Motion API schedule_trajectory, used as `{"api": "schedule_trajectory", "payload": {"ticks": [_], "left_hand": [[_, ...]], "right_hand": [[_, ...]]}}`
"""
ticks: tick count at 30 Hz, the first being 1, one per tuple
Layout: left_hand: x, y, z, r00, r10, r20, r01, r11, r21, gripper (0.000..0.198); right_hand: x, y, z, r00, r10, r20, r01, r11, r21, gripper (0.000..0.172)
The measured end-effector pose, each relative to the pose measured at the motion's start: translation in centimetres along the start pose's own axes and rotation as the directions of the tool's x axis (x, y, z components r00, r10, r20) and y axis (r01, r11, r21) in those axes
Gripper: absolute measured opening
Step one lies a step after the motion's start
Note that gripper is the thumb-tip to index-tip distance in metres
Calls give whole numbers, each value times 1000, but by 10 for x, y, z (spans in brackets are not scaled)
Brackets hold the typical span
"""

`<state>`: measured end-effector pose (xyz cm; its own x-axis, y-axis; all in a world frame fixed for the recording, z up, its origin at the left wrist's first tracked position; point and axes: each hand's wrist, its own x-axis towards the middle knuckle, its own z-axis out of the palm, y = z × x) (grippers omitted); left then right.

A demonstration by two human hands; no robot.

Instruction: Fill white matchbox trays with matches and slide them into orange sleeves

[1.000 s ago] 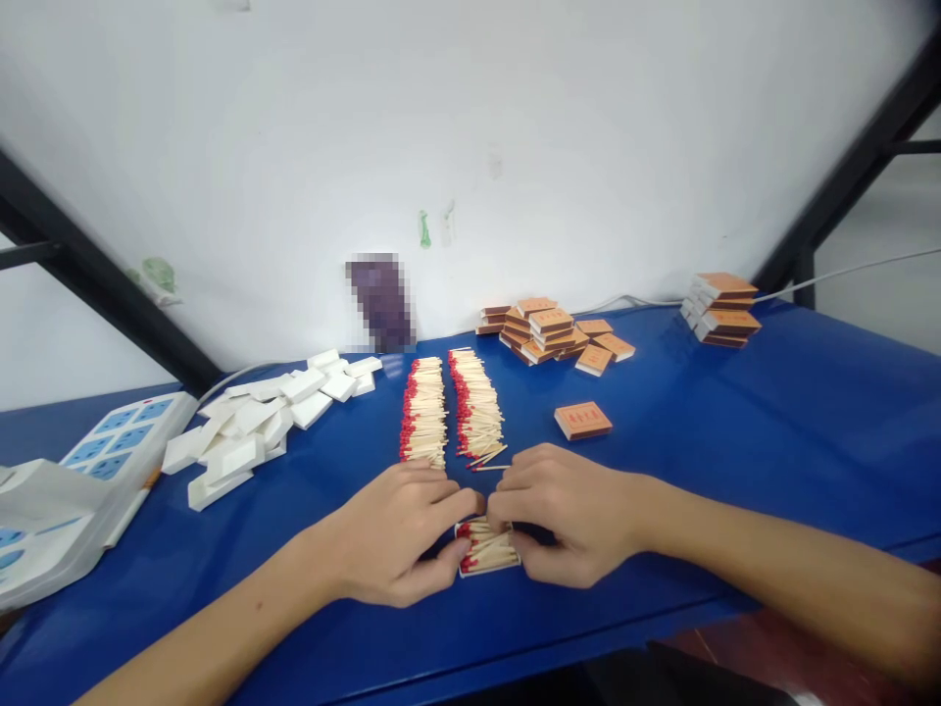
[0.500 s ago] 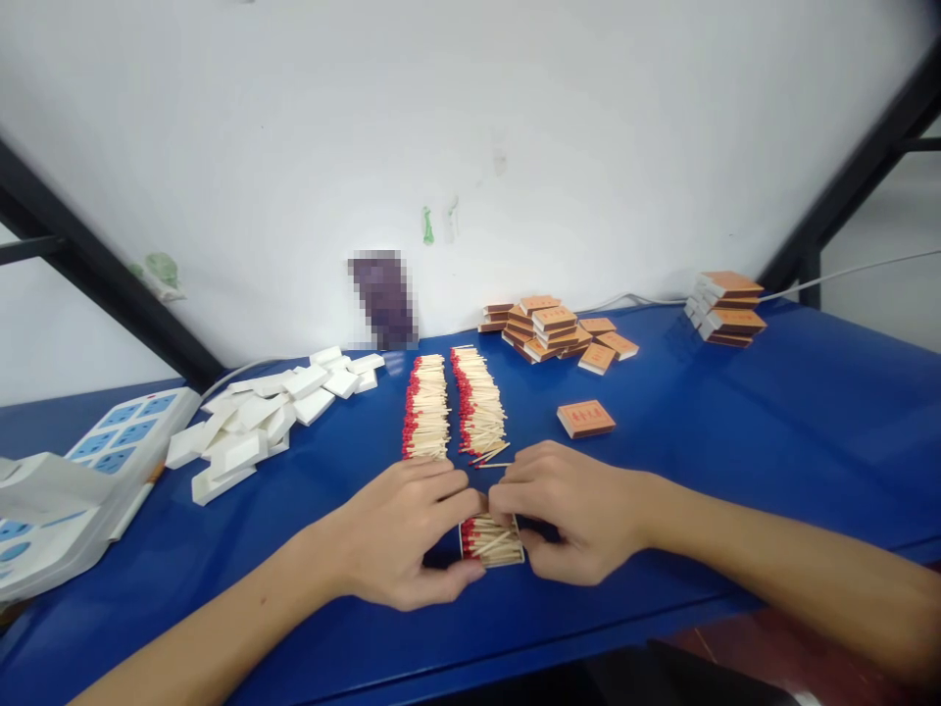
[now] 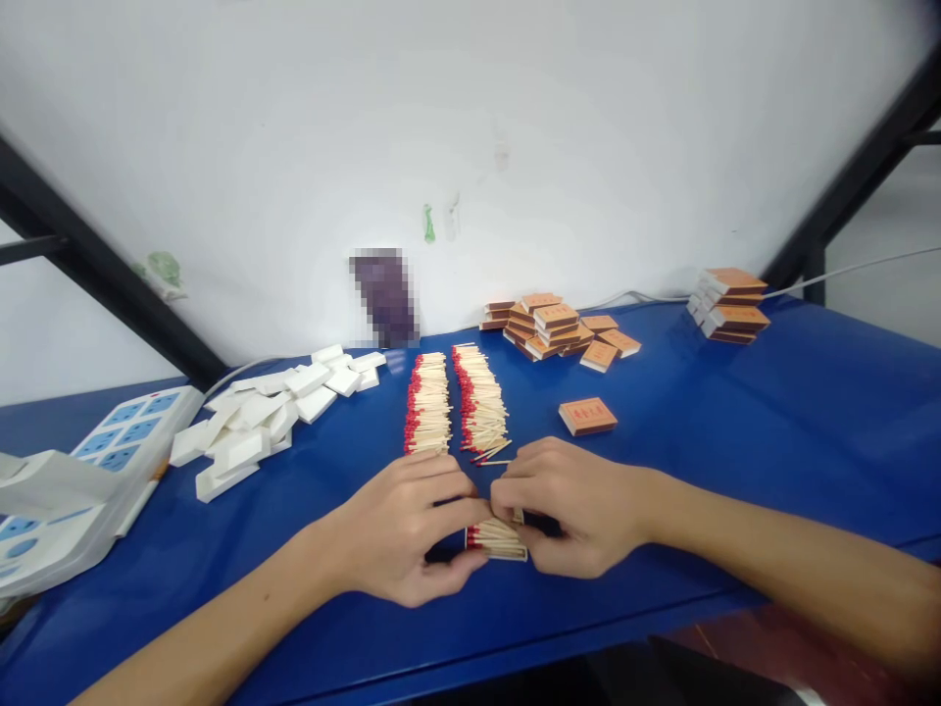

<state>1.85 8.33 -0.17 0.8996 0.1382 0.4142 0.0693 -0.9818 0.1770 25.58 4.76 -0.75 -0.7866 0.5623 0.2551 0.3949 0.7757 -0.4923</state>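
Observation:
A small white matchbox tray full of red-tipped matches lies on the blue table between my hands. My left hand grips its left side, thumb at the near corner and fingers over the far part. From the other side, my right hand closes on the tray, with its thumb at the right edge and bent fingers near the far end. The fingers hide much of the tray's far half. Beyond them lie two long rows of loose matches, the left row and the right row.
One orange matchbox lies beyond my right hand. Behind it is a heap of matchboxes, and a stack of matchboxes stands far right. White trays are piled at left, beside a power strip.
The fingers of both hands have shifted slightly over the tray. Matches in its near part now lie straighter, and the view has moved a little.

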Motion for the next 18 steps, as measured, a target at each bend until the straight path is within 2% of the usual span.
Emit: {"api": "schedule_trajectory", "payload": {"ticks": [4,18], "left_hand": [[-1,-1,1,1000,8,7,-8,1000,4,13],[1,2,0,1000,1,-5,0,1000,21,13]], "right_hand": [[-1,-1,-1,1000,16,6,-16,1000,9,12],[0,2,-1,999,25,43,-22,998,-52,8]]}}
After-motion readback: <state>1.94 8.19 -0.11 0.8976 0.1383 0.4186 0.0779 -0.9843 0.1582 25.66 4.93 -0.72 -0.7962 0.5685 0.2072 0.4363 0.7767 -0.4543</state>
